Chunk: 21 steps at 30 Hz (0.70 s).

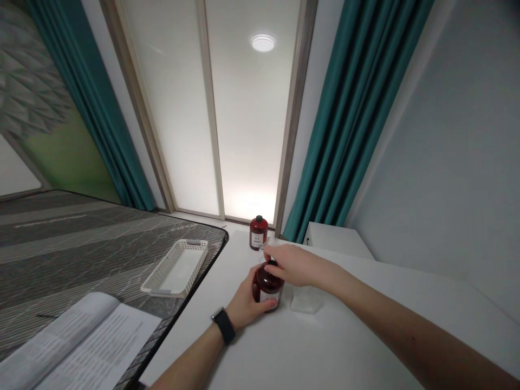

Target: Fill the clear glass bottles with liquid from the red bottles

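Two dark red bottles with white labels; the far bottle (258, 223) has a label (257, 240) with what looks like a capital M and smaller print under it, too small to read. Label on the held bottle (268, 281) is partly behind the left thumb, no clear wording. Open book (81, 346) at lower left has lines of print, all blurred (same for the faint pale lettering on the grey patterned surface (101, 233) under it). Left hand (246, 306) is wrapped around the body of the held bottle, fingers round the side, thumb across the front; black watch band (224, 325) on that wrist. Right hand (290, 264) comes in from the right, thumb and fingers curled closed on the dark cap (272, 264); can't tell if it's turning or just gripping. Held bottle stands near the far edge of the white table (325, 346), far bottle just beyond it, a clear object (305, 303) beside it to the right, type unclear. White perforated basket (174, 271) sits left, on the grey surface, beyond the book. Teal curtain (365, 108) and frosted door (252, 135) behind.
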Each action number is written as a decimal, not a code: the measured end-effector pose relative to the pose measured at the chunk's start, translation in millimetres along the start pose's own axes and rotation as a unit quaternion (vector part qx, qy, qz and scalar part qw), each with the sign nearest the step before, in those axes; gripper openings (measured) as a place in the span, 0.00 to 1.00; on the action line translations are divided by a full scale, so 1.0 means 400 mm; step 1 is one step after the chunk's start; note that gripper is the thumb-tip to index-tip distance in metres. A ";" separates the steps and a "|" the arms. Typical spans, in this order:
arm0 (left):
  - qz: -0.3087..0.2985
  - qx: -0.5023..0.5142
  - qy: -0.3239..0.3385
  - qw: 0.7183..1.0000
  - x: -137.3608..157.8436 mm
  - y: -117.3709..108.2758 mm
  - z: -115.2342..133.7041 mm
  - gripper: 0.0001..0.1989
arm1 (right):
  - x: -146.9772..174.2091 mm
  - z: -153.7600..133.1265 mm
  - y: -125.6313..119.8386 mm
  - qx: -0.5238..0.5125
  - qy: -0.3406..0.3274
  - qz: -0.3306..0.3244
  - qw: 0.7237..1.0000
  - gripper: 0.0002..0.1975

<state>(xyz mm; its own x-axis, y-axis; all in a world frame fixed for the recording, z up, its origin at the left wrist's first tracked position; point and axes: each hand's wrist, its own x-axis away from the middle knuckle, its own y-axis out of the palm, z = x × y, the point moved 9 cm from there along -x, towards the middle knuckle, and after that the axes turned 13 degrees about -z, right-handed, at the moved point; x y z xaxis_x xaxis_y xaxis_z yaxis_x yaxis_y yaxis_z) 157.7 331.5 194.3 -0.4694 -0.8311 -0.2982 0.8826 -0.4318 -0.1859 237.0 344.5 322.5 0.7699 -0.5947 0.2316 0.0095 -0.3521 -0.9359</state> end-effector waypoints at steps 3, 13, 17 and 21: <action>0.002 -0.012 -0.011 1.000 0.000 -0.002 -0.003 0.38 | 0.010 -0.023 0.004 -0.017 -0.065 -0.014 0.998 0.09; 0.002 0.015 0.006 1.000 0.000 0.000 -0.004 0.39 | 0.009 -0.005 -0.008 -0.042 -0.055 0.040 0.997 0.05; 0.002 0.008 0.001 1.000 -0.001 -0.001 -0.005 0.39 | 0.015 -0.024 -0.014 -0.050 -0.094 0.030 0.994 0.08; 0.007 0.001 0.008 1.000 0.000 -0.004 -0.002 0.41 | 0.006 0.006 -0.014 -0.044 -0.024 0.043 0.998 0.07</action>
<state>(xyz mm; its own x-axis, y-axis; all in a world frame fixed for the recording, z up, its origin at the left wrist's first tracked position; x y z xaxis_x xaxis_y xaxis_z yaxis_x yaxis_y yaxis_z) 156.4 332.6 193.9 -0.4577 -0.8309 -0.3164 0.8889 -0.4210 -0.1803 240.4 346.8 327.8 0.7948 -0.5912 0.1371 -0.1124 -0.3654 -0.9240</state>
